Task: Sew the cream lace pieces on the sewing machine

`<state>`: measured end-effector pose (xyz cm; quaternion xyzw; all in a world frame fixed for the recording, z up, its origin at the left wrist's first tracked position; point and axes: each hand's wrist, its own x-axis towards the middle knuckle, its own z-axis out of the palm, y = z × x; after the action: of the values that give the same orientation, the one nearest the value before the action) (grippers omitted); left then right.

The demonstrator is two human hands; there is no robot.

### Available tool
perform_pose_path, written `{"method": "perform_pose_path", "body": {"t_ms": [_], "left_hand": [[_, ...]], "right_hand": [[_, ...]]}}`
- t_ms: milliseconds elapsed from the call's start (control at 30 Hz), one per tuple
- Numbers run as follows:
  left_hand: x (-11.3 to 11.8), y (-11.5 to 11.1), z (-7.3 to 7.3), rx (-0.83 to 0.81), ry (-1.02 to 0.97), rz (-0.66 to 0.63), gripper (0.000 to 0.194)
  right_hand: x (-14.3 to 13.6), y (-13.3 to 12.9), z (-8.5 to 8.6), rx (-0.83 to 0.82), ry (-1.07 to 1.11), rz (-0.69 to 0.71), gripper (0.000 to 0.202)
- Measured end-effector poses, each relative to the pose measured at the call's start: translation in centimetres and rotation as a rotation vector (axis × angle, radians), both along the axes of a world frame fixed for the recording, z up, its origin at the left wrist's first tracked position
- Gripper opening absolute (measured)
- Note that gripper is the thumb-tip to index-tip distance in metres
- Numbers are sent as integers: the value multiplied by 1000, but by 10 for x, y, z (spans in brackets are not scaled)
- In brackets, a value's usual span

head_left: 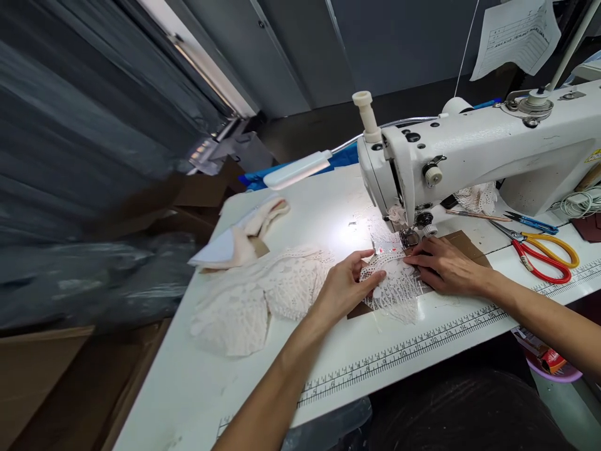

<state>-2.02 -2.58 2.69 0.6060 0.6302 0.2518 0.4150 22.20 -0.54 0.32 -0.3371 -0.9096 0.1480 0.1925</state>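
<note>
A piece of white lace (393, 287) lies on the sewing machine's bed, its far edge close to the presser foot (409, 238). My left hand (350, 279) holds the lace's left side, thumb on top and fingers curled at the edge. Close by the presser foot, my right hand (439, 266) has its fingers bent together on the lace's right edge; the fingertips are partly hidden. The white sewing machine (451, 150) stands over the work, and its needle is too small to make out. More white lace (244, 307) spreads on the table to the left of my left hand.
Scissors with red and yellow handles (547, 254) and blue snips (533, 222) lie right of the machine head. A lamp (298, 170) reaches over the table's back. Folded cream fabric (244, 235) rests at the left edge. A printed ruler (404, 354) runs along the front.
</note>
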Motion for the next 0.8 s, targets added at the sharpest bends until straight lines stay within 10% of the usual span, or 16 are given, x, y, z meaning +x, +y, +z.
{"method": "perform_pose_path", "body": {"t_ms": [800], "left_hand": [[5, -8, 5, 160, 279, 30, 61]], "right_hand": [[-1, -2, 1, 91, -28, 38, 36]]}}
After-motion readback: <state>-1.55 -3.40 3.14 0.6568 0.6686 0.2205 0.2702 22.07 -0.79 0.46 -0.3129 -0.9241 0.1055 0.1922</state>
